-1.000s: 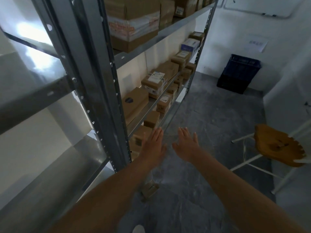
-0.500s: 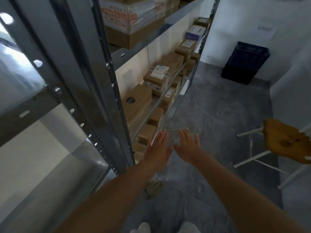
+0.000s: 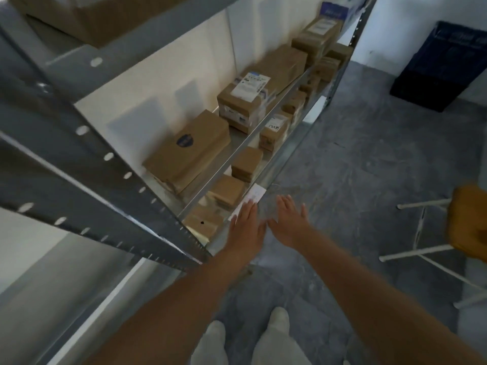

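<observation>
Big metal rack (image 3: pixel 105 180), cardboard boxes on its lower shelves. Dark crate (image 3: pixel 442 67) on the floor past the rack's far end, stool (image 3: pixel 466 222) opposite the rack. On the rack: logo box (image 3: pixel 188 151) with a round blue mark, label box (image 3: pixel 245 101) with a white shipping sticker, print unreadable. At the rack's bottom front edge, left hand (image 3: pixel 246 233) and right hand (image 3: pixel 290 222) are both flat, fingers straight, holding nothing. Left fingertips overlap white slip (image 3: pixel 255 194) on that edge; contact unclear.
</observation>
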`<state>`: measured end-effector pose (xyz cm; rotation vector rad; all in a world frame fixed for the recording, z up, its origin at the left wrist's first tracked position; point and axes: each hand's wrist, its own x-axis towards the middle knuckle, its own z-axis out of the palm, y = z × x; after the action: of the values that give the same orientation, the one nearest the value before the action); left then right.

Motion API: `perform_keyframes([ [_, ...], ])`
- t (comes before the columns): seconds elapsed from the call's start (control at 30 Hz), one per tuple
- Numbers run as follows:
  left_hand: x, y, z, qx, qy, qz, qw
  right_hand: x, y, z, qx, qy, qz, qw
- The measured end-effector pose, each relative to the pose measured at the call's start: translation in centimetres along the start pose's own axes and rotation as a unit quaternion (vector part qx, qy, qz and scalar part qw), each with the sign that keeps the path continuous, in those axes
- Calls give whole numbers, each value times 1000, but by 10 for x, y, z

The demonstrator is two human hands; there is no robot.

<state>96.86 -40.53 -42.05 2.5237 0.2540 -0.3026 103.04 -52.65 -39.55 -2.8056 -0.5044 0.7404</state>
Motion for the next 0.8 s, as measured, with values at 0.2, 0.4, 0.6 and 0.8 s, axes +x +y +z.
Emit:
perform_keyframes([
  [0.2, 18, 11, 53, -56, -38, -77, 995, 44, 56, 17, 57, -58, 16, 997],
  [0.4, 30, -29, 90, -128, -5, -210, 969, 85, 84, 69, 127, -110, 56, 984],
  [0.6, 37, -82, 131, -171, 10, -298, 939, 109, 107, 143, 131, -151, 57, 978],
  [0.8, 38, -150, 205, -229, 14, -355, 906, 138, 121, 239, 135, -198, 95, 966],
])
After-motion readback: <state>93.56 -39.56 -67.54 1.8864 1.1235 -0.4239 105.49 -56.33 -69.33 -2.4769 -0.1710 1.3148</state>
